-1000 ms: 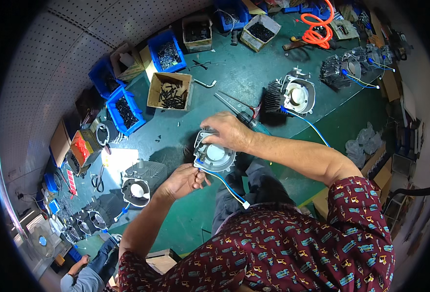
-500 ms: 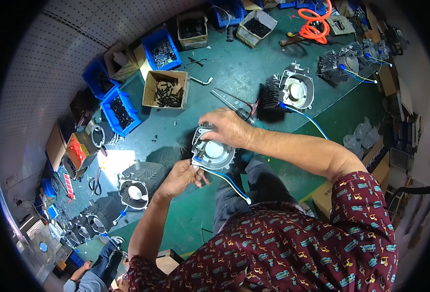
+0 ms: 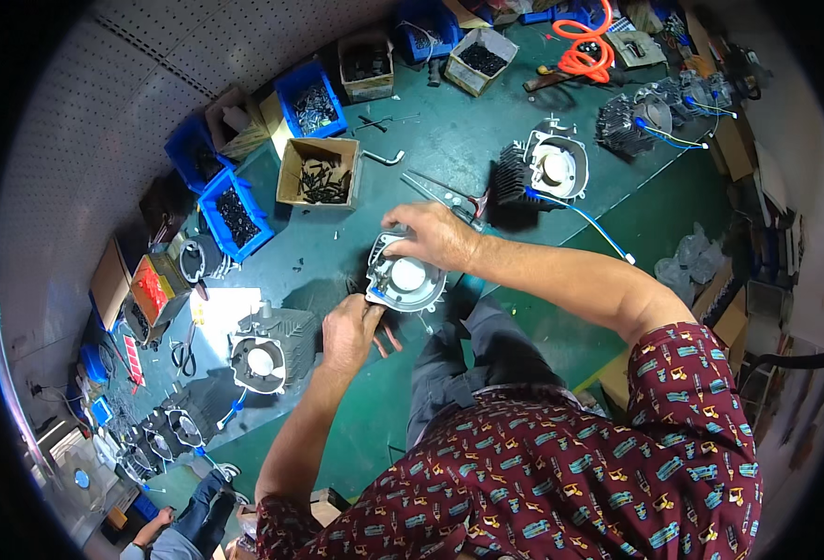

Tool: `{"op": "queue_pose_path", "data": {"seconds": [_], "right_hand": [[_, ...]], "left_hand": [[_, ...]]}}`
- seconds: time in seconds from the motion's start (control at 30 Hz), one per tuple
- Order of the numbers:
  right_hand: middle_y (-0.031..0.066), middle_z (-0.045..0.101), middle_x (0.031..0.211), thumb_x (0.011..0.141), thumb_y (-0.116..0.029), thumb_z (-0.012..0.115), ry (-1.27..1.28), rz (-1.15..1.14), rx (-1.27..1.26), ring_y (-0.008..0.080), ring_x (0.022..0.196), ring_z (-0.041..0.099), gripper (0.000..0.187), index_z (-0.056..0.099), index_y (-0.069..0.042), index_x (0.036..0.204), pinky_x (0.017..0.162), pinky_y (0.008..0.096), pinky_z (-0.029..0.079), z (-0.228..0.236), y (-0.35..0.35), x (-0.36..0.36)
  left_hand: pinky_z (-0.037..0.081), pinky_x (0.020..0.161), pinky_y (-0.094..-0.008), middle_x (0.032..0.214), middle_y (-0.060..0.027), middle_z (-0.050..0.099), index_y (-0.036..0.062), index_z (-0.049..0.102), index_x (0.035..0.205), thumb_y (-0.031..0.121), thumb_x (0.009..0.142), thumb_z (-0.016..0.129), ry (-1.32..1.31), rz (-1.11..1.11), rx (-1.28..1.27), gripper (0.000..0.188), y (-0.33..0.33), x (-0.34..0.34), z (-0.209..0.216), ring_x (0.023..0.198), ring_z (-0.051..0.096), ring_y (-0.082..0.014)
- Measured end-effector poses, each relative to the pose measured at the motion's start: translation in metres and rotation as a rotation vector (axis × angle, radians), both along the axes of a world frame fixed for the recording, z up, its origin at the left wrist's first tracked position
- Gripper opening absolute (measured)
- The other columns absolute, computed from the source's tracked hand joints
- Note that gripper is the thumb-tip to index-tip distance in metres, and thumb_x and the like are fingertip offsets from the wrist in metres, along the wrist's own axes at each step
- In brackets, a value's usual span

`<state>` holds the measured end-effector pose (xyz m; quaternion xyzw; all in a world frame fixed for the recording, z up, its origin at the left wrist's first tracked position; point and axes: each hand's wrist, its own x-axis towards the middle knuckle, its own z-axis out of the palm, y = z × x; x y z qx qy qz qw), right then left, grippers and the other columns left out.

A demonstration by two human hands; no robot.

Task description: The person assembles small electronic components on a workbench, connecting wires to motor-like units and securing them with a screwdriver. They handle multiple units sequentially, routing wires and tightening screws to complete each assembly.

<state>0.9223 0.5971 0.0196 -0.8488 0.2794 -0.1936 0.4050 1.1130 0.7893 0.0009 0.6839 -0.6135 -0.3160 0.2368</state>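
Note:
My right hand (image 3: 438,238) grips the upper rim of a silver metal motor housing (image 3: 423,301), fingers over the edge. Inside the housing sits a pale round disc (image 3: 408,274). My left hand (image 3: 349,329) is closed at the housing's lower left corner, thumb and fingertips against it; most of those fingers are hidden. Two thin reddish prongs (image 3: 390,340) show just beside that hand, and I cannot tell what they are. Beyond my right hand lie a screwdriver (image 3: 464,214) and a tool with red handles (image 3: 480,205).
Similar finned housings with wires stand on the green bench: one to the right (image 3: 554,166), one to the left (image 3: 261,362), several farther off. Blue bins (image 3: 235,220) and cardboard boxes (image 3: 291,191) of small parts line the back. An orange coiled hose (image 3: 587,62) lies far right. Another person (image 3: 183,527) is at lower left.
The blue, white and yellow wires that hung from the housing's lower corner have mostly gone from sight. My left hand has turned more upright and moved slightly inward at that corner. My right hand keeps its grip.

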Motion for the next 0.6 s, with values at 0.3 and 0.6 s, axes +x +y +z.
{"op": "queue_pose_path", "data": {"seconds": [0.3,0.6], "right_hand": [[0.0186,0.072,0.099,0.082,-0.027,0.085,0.014,-0.007,-0.032,0.0358,0.091,0.071,0.044,0.067,-0.004,0.115,0.081,0.044,0.058,-0.002,0.002,-0.001],[0.0184,0.072,0.1,0.081,-0.026,0.083,-0.03,0.0,0.002,0.0391,0.099,0.069,0.04,0.067,-0.003,0.109,0.087,0.0469,0.056,-0.007,0.002,0.001]], "left_hand": [[0.052,0.057,-0.0265,0.082,-0.0047,0.062,-0.0023,0.06,0.098,0.017,0.11,0.048,0.625,0.213,0.412,0.026,-0.001,0.001,0.001,0.064,0.057,-0.0108],[0.046,0.052,-0.0243,0.076,-0.0025,0.057,0.0016,0.06,0.102,0.019,0.11,0.047,1.442,0.514,0.658,0.023,-0.001,0.0,0.005,0.061,0.051,-0.0112]]}}
